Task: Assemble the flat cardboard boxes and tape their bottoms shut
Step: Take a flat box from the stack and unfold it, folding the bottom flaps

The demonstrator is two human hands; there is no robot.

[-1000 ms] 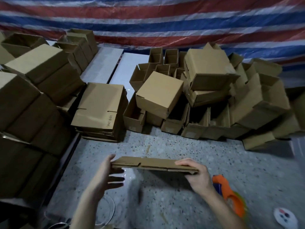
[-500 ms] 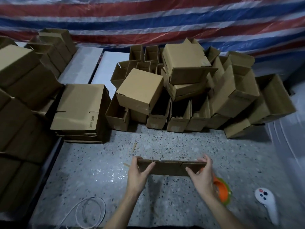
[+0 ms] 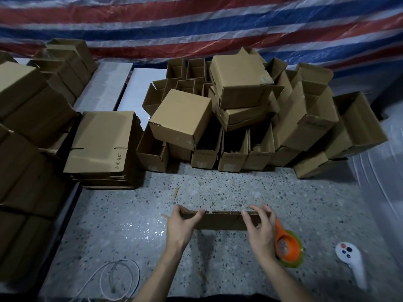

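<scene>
Item one: a flattened cardboard box [image 3: 220,222], which we held edge-up above the speckled floor [image 3: 218,188], low in the middle of the view, one end in each hand. Our left hand [image 3: 182,225] gripped its left end, fingers curled over the upper edge. Our right hand [image 3: 259,228] gripped near its right end, fingers bent and spread across the near face up to that edge. Item two: an orange tape dispenser [image 3: 286,244], on the floor just beside our right wrist. Item three: a stack of flat boxes [image 3: 102,144], on the floor to the far left. Item four: a heap of assembled boxes [image 3: 239,114], well beyond the held box, several lying tilted with open mouths. Item five: bundled cartons [image 3: 26,105] along the left edge. Sundries: a white controller [image 3: 351,260] at right, a white cable loop [image 3: 117,277] at lower left, and a striped tarpaulin [image 3: 196,25] behind all.
</scene>
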